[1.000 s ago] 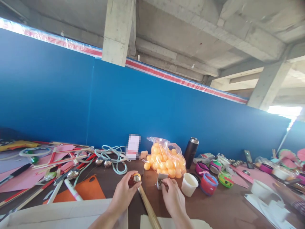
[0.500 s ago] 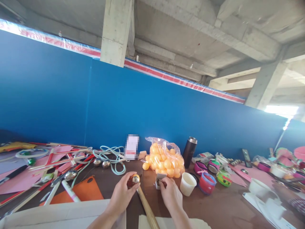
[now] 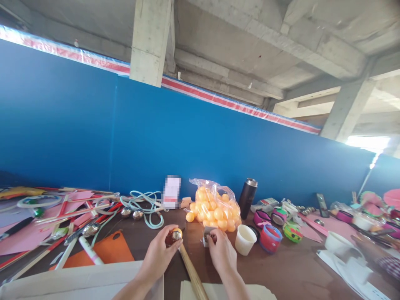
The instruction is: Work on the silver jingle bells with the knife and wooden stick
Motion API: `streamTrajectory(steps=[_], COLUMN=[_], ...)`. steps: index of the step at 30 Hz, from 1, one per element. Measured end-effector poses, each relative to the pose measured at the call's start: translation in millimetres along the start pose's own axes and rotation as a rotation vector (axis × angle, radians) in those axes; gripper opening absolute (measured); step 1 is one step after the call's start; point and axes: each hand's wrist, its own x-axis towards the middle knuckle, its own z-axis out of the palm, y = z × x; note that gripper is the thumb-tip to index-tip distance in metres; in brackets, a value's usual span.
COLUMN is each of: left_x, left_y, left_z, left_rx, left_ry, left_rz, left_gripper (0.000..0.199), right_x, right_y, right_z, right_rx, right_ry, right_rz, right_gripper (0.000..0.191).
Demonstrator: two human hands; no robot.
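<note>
Left hand [image 3: 157, 252] and right hand [image 3: 223, 252] are apart above a cluttered brown desk [image 3: 281, 275], palms down, forearms angled in from the near side. Clamped between the left thumb and fingers is a silver and orange ball [image 3: 176, 234], at the far end of a wooden stick [image 3: 193, 273] that slants between the wrists; whether the two touch cannot be told. Right fingers bend down at a small box [image 3: 205, 240], tips partly hidden, so whether they grip anything is unclear. Just beyond the box, a clear bag [image 3: 203, 182] bulges with orange balls [image 3: 215, 210], a black bottle [image 3: 248, 198] upright beside it. Close by the right hand stands a white cup [image 3: 245, 241], a red container [image 3: 270, 239] next to it. On the left, a pale cord [image 3: 154, 223], two metal balls [image 3: 137, 214], a marker [image 3: 90, 251] and an orange sheet [image 3: 114, 252] crowd the desk. At far right, another person's checked sleeve [image 3: 389, 265] shows near a white mug [image 3: 337, 242]; a blue partition [image 3: 200, 137] stands behind.
</note>
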Motion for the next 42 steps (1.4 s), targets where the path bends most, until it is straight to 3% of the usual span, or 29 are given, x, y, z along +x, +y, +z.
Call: streamTrajectory(steps=[14, 21, 31, 35, 42], left_x=[1, 2, 0, -1, -3], left_y=[-3, -3, -3, -2, -2], left_z=[1.1, 1.6, 8.5, 10.6, 11.8], left_rx=[-0.006, -0.020, -0.182, -0.236, -0.288], left_ry=[-0.012, -0.001, -0.084, -0.117, -0.190], left_rz=[0.010, 0.013, 0.001, -0.001, -0.002], left_gripper=[0.036, 0.037, 0.043, 0.043, 0.042], right_x=[0, 2, -33, -40, -38], right_y=[2, -3, -50, -60, -63], right_z=[9, -2, -7, -15, -19], right_rx=[0.092, 0.331, 0.824, 1.107, 1.200], right_ry=[0.041, 0.113, -0.176, -0.262, -0.374], right_rz=[-0.011, -0.055, -0.150, -0.087, 0.027], right_gripper=[0.013, 0.016, 0.027, 0.030, 0.034])
